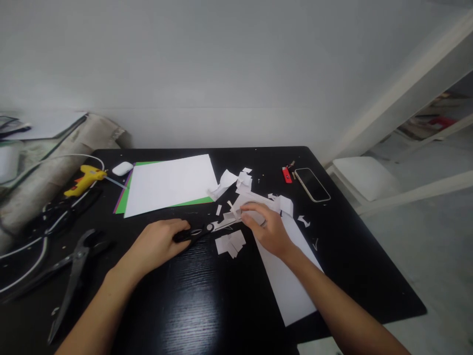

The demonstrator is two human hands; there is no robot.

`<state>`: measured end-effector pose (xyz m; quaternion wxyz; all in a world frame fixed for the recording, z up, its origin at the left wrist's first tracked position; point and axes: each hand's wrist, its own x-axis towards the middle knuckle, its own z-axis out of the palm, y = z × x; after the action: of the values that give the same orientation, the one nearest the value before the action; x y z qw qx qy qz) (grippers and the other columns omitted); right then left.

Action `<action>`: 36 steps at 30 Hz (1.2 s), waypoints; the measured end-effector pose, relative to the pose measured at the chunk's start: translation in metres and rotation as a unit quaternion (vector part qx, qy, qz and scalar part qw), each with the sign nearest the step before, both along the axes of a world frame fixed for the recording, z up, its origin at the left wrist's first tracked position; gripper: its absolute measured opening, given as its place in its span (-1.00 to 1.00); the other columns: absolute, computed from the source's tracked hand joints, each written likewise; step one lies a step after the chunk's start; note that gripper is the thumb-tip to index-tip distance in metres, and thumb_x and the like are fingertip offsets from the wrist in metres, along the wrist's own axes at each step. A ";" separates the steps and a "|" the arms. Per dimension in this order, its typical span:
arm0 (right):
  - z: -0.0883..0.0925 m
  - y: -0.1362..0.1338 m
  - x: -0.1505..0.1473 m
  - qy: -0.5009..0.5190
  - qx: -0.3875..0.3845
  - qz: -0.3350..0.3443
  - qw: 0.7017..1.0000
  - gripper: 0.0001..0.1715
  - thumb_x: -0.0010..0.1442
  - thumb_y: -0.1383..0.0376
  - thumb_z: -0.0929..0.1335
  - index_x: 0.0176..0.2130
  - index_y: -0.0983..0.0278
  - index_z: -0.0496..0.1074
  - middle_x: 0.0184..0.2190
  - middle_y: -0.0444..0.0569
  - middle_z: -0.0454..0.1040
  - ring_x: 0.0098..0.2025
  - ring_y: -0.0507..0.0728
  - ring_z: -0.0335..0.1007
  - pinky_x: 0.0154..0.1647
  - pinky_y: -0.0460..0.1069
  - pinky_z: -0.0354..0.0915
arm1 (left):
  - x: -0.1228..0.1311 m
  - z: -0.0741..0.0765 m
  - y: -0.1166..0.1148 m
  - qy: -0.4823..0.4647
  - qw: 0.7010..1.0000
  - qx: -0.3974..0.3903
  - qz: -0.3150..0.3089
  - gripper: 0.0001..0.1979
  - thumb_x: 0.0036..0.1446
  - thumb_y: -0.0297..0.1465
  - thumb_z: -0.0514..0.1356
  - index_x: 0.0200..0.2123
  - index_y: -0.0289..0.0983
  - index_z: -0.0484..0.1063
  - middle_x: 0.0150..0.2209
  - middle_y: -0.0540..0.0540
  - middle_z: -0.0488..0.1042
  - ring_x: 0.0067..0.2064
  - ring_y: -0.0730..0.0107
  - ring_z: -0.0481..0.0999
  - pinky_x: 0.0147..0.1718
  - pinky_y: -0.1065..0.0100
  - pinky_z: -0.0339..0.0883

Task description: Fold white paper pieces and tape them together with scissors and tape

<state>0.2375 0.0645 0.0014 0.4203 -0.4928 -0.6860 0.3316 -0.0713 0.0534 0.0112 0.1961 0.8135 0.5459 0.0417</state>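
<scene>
My left hand (159,245) is closed around the black handles of a pair of scissors (210,227), whose blades point right and lie low over the table. My right hand (272,230) pinches thumb and forefinger at a small piece of white paper (234,209), just beyond the blades. Part of that piece is hidden by the fingers. Below the right hand and forearm lies a long white paper sheet (286,291). Several small cut paper squares (230,243) sit in a loose cluster just below the scissors' tips.
Paper scraps (244,182) lie beyond my right hand. White and green sheets (172,185) are stacked at the back left. A yellow glue gun (85,180), white mouse (122,168) and large pliers (79,255) lie left. A red lighter (287,175) and phone (312,185) lie right.
</scene>
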 end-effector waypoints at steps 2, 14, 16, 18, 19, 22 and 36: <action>0.002 -0.001 -0.003 0.019 -0.031 0.018 0.999 -0.82 0.30 0.19 0.45 -0.13 0.19 0.62 -0.14 0.03 0.67 -0.04 0.28 0.59 0.03 0.19 0.49 | 0.002 0.001 -0.002 0.010 1.000 0.006 -0.006 -0.75 0.22 -0.29 0.16 -0.14 -0.20 0.59 -0.13 -0.13 0.67 -0.15 0.06 0.67 -0.20 0.22 0.43; -0.002 -0.002 -0.004 0.172 -0.057 -0.012 0.983 -0.84 0.27 0.16 0.48 -0.24 0.20 0.59 -0.26 -0.01 0.61 -0.14 0.21 0.56 -0.04 0.11 0.48 | 0.009 0.006 -0.003 0.054 0.998 -0.005 0.020 -0.74 0.26 -0.27 0.13 -0.09 -0.19 0.54 -0.12 -0.11 0.66 -0.13 0.05 0.67 -0.17 0.21 0.41; -0.001 0.000 -0.002 0.183 -0.077 -0.041 0.979 -0.82 0.24 0.14 0.50 -0.24 0.20 0.59 -0.28 -0.02 0.61 -0.17 0.20 0.56 -0.07 0.10 0.48 | 0.009 0.007 -0.003 0.071 0.997 -0.010 0.037 -0.73 0.28 -0.25 0.13 -0.06 -0.19 0.53 -0.12 -0.12 0.66 -0.13 0.04 0.67 -0.17 0.20 0.41; -0.001 0.003 -0.002 0.179 -0.093 -0.064 0.977 -0.81 0.20 0.14 0.52 -0.26 0.21 0.60 -0.30 -0.03 0.60 -0.21 0.19 0.55 -0.10 0.08 0.47 | 0.008 0.008 -0.003 0.085 0.995 -0.016 0.054 -0.72 0.29 -0.23 0.12 -0.05 -0.19 0.53 -0.13 -0.12 0.66 -0.16 0.05 0.66 -0.18 0.19 0.40; -0.002 0.004 -0.001 0.178 -0.099 -0.071 0.977 -0.81 0.19 0.15 0.52 -0.27 0.22 0.60 -0.30 -0.03 0.60 -0.22 0.18 0.55 -0.11 0.07 0.47 | 0.008 0.008 -0.003 0.090 0.994 -0.016 0.062 -0.71 0.30 -0.23 0.11 -0.04 -0.19 0.52 -0.12 -0.13 0.65 -0.16 0.05 0.66 -0.19 0.18 0.40; -0.004 0.007 0.000 0.175 -0.111 -0.081 0.975 -0.79 0.16 0.15 0.53 -0.27 0.23 0.61 -0.29 -0.02 0.61 -0.24 0.18 0.54 -0.14 0.07 0.46 | 0.006 0.008 -0.002 0.096 0.992 -0.012 0.077 -0.69 0.31 -0.22 0.09 -0.01 -0.21 0.50 -0.04 -0.17 0.62 -0.11 0.02 0.65 -0.18 0.16 0.40; -0.009 0.009 0.002 0.171 -0.111 -0.090 0.975 -0.65 0.14 0.11 0.53 -0.14 0.23 0.55 -0.32 -0.04 0.60 -0.33 0.15 0.52 -0.19 0.10 0.51 | -0.001 0.002 -0.002 0.051 0.993 0.010 0.109 -0.76 0.24 -0.22 0.15 -0.12 -0.19 0.48 -0.10 -0.16 0.60 -0.17 0.02 0.62 -0.25 0.17 0.37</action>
<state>0.2394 0.0735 -0.0073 0.5021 -0.5322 -0.5158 0.4457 -0.0723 0.0515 0.0129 0.1545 0.7523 0.6399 0.0263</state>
